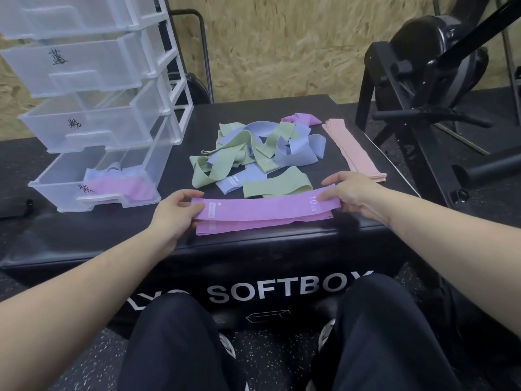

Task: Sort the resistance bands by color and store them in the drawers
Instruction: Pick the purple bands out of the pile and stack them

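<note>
Purple band (265, 206) stretched flat over another purple one at the box's (253, 244) front edge. Left hand (176, 213) pinches one end, thumb on top; right hand (352, 193) pinches the other. Risk: one end slips and the pair skews or slides off (that edge is close). Bottom drawer (56, 187) is open, purple already inside.

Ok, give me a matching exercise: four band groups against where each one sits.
Things:
1. purple band
2. pink bands
3. green and blue bands
4. purple and blue bands

Places:
A. bottom drawer
B. tangled heap mid-box
C. neat stack at the far right
D. held flat between left hand and right hand

Pairs: 1-D, 2-C, 3-B, 4-A
</note>
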